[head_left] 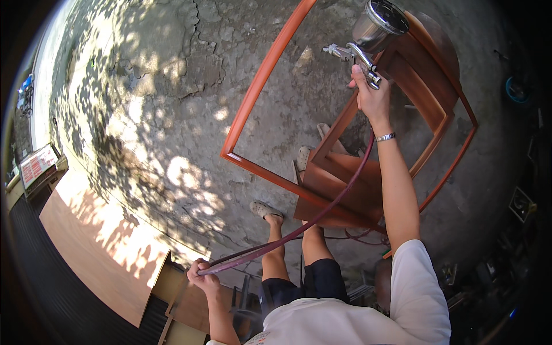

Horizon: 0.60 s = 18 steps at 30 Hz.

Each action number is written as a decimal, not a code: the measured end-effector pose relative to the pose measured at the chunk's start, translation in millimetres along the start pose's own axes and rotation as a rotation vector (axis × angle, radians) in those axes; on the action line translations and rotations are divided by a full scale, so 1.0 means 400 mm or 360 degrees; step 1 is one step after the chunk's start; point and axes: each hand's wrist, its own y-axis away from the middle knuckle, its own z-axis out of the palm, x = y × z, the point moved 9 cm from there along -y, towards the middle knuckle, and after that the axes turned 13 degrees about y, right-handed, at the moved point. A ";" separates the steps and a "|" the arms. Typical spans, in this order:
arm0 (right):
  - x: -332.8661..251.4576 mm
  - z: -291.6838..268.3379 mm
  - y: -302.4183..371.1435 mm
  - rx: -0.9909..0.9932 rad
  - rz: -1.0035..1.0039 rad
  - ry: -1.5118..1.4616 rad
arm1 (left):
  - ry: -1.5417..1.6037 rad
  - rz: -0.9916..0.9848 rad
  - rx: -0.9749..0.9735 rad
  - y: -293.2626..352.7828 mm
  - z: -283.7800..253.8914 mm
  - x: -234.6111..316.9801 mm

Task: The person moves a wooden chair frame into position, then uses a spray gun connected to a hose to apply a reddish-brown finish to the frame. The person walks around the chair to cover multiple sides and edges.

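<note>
My right hand [371,95] is closed round the handle of a metal spray gun [361,57], held out ahead of me at the upper right. A silver paint cup [374,29] sits on the gun. From its handle a dark red hose [336,198] curves down to the lower left, where my left hand [202,276] grips it. Beneath the gun stand reddish-brown wooden frames [345,178], with an orange-brown outer frame [253,95] reaching round to the left. Whether the trigger is pulled I cannot make out.
Cracked concrete [172,86] lies ahead, dappled with sunlight. A large wooden panel [98,247] is at the lower left, near a printed sign board [38,167]. Dark clutter fills the right side, with a blue round item [516,90]. More hose [359,234] trails by my legs.
</note>
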 end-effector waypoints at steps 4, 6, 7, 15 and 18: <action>-0.018 0.039 0.129 -0.0118 0.0004 0.0107 | 0.0036 0.0018 0.0049 0.014 -0.068 -0.050; -0.034 0.061 0.188 -0.0178 -0.0012 0.0133 | 0.0069 0.0050 0.0054 0.019 -0.092 -0.061; -0.046 0.072 0.216 -0.0204 -0.0037 0.0151 | 0.0086 0.0066 0.0058 0.023 -0.105 -0.066; -0.092 0.165 0.431 -0.0372 -0.0214 0.0231 | 0.0130 0.0060 0.0125 0.057 -0.204 -0.127; -0.116 0.197 0.501 -0.0429 -0.0302 0.0170 | 0.0101 0.0080 0.0113 0.071 -0.235 -0.146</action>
